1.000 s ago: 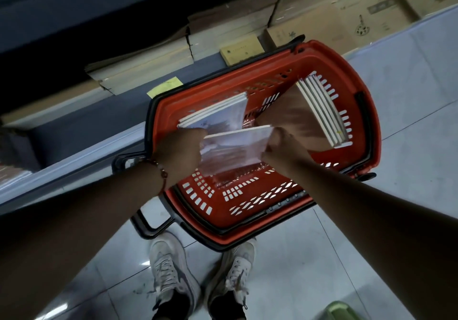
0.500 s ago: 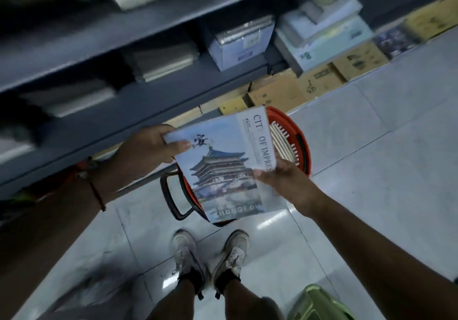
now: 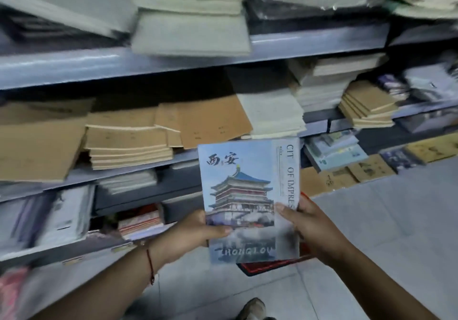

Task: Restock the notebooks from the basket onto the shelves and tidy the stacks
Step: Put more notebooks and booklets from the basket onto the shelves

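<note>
Now, grip: your left hand (image 3: 190,235) and right hand (image 3: 312,230) each pinch the lower edge of the notebook (image 3: 247,195), thumbs on the cover, fingers behind.
Notebook: you hold it upright, well above the red basket (image 3: 270,265), whose rim peeks out below the notebook.
Slip risk: you hold only the bottom, so the notebook's top could flop forward if either thumb eases.
Kraft stack (image 3: 128,143): up and left of the notebook, overhanging its shelf edge (image 3: 183,157); a nudge could tip it.
Pale stack (image 3: 272,116): right above the notebook, also jutting out; lifting straight up likely clips it.
Matching pile: none visible near the notebook; misplacing it is likely.
</note>
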Motion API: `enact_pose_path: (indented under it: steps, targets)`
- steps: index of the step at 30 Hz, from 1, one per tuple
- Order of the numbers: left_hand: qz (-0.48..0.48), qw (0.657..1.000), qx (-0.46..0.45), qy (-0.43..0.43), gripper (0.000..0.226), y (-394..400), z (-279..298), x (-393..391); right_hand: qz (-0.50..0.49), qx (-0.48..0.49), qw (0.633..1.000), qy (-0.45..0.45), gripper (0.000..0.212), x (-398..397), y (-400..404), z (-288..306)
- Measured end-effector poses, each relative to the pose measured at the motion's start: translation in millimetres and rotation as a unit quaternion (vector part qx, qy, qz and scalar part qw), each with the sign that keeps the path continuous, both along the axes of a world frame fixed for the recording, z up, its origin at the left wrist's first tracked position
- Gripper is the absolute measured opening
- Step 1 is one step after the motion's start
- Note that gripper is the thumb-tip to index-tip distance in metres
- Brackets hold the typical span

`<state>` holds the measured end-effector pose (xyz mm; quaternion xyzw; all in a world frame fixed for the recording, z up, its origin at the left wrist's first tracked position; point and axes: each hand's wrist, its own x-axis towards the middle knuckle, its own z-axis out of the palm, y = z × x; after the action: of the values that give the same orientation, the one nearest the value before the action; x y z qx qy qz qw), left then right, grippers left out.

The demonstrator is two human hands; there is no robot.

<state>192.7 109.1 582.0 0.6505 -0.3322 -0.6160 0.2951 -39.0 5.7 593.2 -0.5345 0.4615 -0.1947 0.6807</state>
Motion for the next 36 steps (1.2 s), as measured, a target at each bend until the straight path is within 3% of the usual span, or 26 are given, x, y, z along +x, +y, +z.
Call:
enact_pose_path:
  steps: [7, 13, 20, 25, 29, 31, 36]
  targets:
    - [0.113, 0.986, -0.12, -0.014, 0.019, 97, 74, 64, 0.031, -0.06, 0.997, -0.049, 0.074, 90, 65, 78]
    - [0.201, 0.94, -0.258, -0.1, 0.015, 176, 159, 140, 0.049, -0.1, 0.987, -0.112, 0.035, 173, 130, 146]
    - [0.264, 0.87, -0.393, -0.136, 0.004, 223, 261, 213, 0.118, -0.195, 0.963, -0.145, 0.038, 241, 184, 234]
    - [0.277, 0.84, -0.45, -0.123, 0.034, 245, 321, 244, 0.148, -0.264, 0.94, -0.156, 0.035, 275, 203, 294]
    - [0.346, 0.801, -0.474, -0.117, 0.016, 250, 369, 262, 0.157, -0.333, 0.914, -0.173, 0.029, 305, 211, 351]
    - [0.371, 0.801, -0.456, -0.111, 0.02, 249, 396, 275, 0.159, -0.347, 0.907, -0.179, 0.025, 322, 210, 380]
    - [0.366, 0.866, -0.337, -0.052, 0.02, 236, 467, 324, 0.15, -0.306, 0.926, -0.163, 0.006, 369, 197, 445]
